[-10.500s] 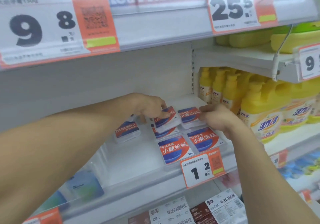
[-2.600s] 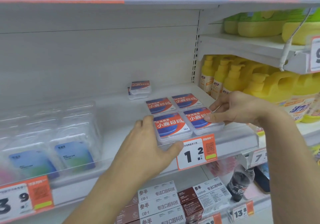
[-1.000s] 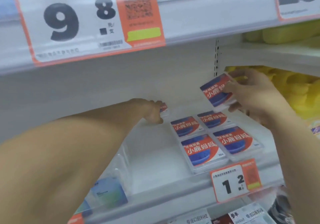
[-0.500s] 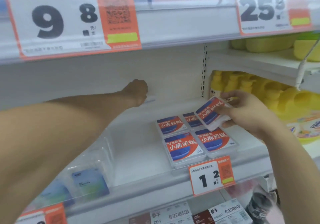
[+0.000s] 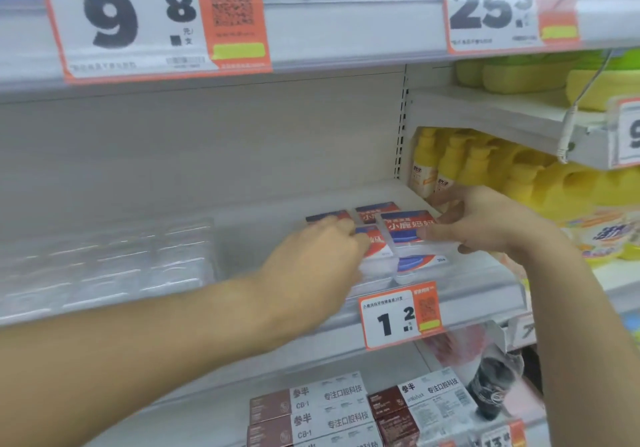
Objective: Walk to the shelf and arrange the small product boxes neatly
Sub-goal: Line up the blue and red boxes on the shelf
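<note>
Head cam here: the right hand point(image 5: 491, 228) has its thumb and fingers pinched on a small red-and-blue box point(image 5: 410, 232), holding it just above the other boxes point(image 5: 372, 238) lying flat on the shelf point(image 5: 478, 280). Right next to that grip, on its left, the left hand point(image 5: 311, 266) reaches over the front boxes, fingers fairly straight, though it's too blurry to say what it's touching. Below is a price tag point(image 5: 398, 315); behind the right hand, yellow bottles point(image 5: 450, 162).

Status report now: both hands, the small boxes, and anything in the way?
Right hand holds one small box above the front row. Left hand reaches over the front-left box, holds nothing. No obstacle seen on the shelf.
</note>
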### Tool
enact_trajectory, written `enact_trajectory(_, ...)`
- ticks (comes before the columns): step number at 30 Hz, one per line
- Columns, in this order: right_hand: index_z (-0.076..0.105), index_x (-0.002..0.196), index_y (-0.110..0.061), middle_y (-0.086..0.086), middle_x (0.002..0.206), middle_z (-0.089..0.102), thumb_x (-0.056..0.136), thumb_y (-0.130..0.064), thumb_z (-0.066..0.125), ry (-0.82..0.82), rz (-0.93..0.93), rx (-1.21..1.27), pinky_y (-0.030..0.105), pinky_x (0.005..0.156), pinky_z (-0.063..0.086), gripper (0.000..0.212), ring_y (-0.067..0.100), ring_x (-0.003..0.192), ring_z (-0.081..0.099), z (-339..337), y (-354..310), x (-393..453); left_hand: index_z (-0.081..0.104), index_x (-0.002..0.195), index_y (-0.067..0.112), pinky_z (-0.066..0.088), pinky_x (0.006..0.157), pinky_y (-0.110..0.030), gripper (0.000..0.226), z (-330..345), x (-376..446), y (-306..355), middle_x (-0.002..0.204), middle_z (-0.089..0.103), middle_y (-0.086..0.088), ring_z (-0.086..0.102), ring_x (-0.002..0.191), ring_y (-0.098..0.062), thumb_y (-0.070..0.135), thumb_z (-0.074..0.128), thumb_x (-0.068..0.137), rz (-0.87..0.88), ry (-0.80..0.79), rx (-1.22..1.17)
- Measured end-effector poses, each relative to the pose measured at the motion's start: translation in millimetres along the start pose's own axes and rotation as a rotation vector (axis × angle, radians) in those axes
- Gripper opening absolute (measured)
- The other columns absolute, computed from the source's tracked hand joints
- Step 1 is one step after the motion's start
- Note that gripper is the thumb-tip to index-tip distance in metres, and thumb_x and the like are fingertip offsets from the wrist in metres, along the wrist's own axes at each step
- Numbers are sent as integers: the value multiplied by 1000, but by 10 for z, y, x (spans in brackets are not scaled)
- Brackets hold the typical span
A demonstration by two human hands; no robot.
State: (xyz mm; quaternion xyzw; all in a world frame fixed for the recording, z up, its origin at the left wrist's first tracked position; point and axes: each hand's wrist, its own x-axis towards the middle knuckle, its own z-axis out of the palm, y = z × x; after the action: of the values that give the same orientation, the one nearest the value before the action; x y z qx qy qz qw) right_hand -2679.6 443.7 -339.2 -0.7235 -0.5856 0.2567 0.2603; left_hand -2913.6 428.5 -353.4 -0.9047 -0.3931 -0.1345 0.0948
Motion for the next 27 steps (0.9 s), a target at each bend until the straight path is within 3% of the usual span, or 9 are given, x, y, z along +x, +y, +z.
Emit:
enact_trajectory(4, 56, 133, -13, 0, 95, 60, 82, -20, 80, -65, 21, 128, 40, 73, 63, 57, 20, 85, 64, -20, 44, -33, 62, 112, 30, 35, 100, -23, 40, 177, -143, -39, 119, 46, 8, 42, 116, -13, 42, 73, 76, -182, 99, -330)
enact_trajectory(6, 59, 130, -13, 1, 94, 59, 82, -17, 79, -89, 14, 157, 40, 70, 63, 52, 20, 83, 64, -31, 58, -34, 61, 112, 34, 33, 97, -13, 43, 252, -221, -73, 120, 42, 14, 44, 113, -4, 40, 78, 72, -256, 137, -419)
enact_trajectory(9, 62, 125, -12, 4, 94, 63, 80, -15, 80, -106, -1, 172, 44, 74, 63, 48, 23, 86, 68, -52, 88, -26, 61, 114, 37, 38, 97, -12, 48, 368, -321, -35, 123, 42, 17, 47, 104, 8, 33, 82, 71, -348, 222, -539)
enact_trajectory(13, 66, 119, -15, 6, 94, 65, 74, -17, 85, -146, -19, 154, 43, 75, 63, 48, 22, 85, 68, -81, 96, -38, 63, 101, 40, 45, 90, -10, 42, 458, -337, 75, 125, 44, 12, 56, 103, 2, 28, 85, 68, -548, 352, -732)
enact_trajectory(18, 59, 128, -18, 9, 101, 63, 72, -21, 85, -194, -20, 130, 47, 79, 62, 61, 24, 90, 67, -76, 93, -35, 59, 96, 38, 39, 75, 4, 37, 469, -315, 166, 112, 50, 17, 57, 98, 4, 26, 83, 72, -586, 377, -762)
enact_trajectory(25, 56, 130, -20, 6, 100, 68, 74, -28, 83, -238, -42, 108, 42, 82, 61, 63, 22, 93, 69, -91, 128, -34, 57, 102, 38, 36, 72, 4, 40, 438, -334, 185, 116, 48, 16, 54, 96, 8, 30, 82, 72, -566, 324, -761)
enact_trajectory(27, 54, 131, -21, 4, 106, 67, 74, -34, 81, -230, -62, 87, 36, 82, 59, 64, 19, 97, 66, -111, 144, -21, 50, 111, 41, 38, 81, -2, 49, 394, -336, 161, 119, 44, 17, 52, 101, 6, 39, 80, 72, -582, 286, -778)
